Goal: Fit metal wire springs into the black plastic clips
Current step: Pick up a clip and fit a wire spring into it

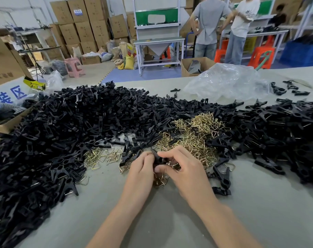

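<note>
Black clip [157,158] pinched between curled left hand [143,170] and right hand [185,170], beside the springs [193,138], likely braced for fitting one.

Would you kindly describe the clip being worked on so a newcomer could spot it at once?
On the grey table, find the gold heap of springs. Just in front of it, the left hand and right hand meet around one black clip, the only one held in fingers rather than lying loose.
</note>
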Available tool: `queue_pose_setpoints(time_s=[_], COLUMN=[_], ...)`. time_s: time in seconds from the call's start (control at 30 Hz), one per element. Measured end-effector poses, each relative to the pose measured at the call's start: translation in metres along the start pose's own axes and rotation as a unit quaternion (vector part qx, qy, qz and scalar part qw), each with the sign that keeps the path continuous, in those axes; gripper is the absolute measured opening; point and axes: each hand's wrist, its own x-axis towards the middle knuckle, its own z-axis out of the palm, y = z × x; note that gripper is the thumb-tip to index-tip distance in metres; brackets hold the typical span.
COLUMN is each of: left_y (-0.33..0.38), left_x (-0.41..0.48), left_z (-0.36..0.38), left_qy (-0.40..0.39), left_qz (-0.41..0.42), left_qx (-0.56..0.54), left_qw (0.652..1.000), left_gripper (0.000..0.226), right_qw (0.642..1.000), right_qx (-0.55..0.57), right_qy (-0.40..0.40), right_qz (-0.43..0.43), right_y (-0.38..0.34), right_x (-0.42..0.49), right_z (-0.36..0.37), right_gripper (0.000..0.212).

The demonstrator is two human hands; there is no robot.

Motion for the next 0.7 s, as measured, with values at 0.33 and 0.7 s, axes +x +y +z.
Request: queue_pose_setpoints(time_s=[0.33, 0.7], left_y=[0.004, -0.011], left_x=[0.006, 0.01], left_z=[0.009, 0.012], left_qy=[-0.11, 0.003], left_qz=[-0.125, -0.074], left_qx=[-0.241, -0.051], left_qw=[0.956, 0.996], left_gripper=[0.062, 0.074], right_qw=[0.998, 0.992], right_qx=[-0.008, -0.067], right_qy=[-0.046, -0.071], right_qz=[-0.049, -0.075], right_y=[0.001, 0.001], right_x=[0.0, -0.002], right_z=[0.012, 0.009], right_gripper=[0.022, 0.02])
